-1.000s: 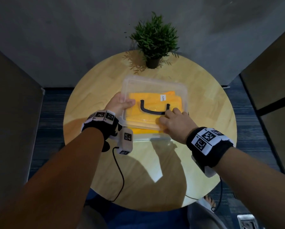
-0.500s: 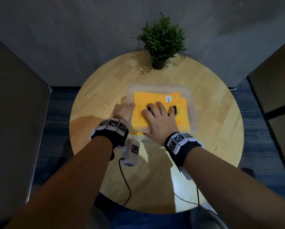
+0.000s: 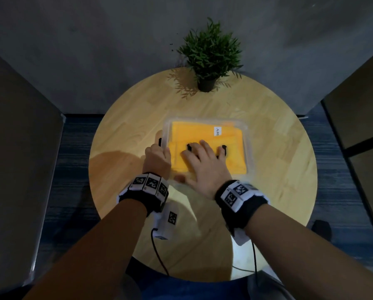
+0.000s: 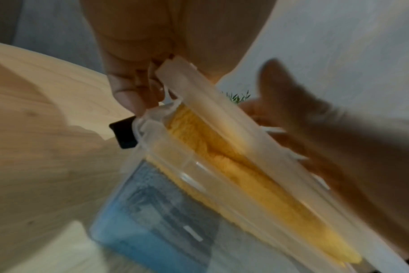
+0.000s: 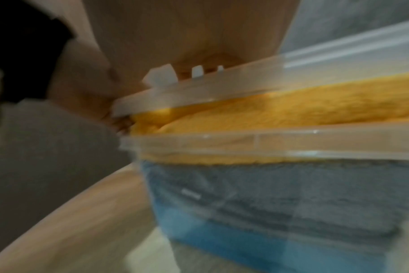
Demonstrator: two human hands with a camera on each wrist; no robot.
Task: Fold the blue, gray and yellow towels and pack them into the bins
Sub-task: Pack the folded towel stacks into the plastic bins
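Round table [image 3: 125, 126]; clear bin [image 5: 292, 212] holds yellow, gray, blue towels.

Clear bin [image 3: 249, 148] stacked: yellow towel [image 3: 205, 135], gray towel [image 5: 292, 184], blue towel [image 5: 222, 245].

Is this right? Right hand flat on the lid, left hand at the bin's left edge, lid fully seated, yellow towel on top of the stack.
Not quite: the lid isn't seated. The right wrist view shows a gap above the bin rim, the yellow towel bulging through. The rest holds: right hand flat on the lid, left hand at the left edge.
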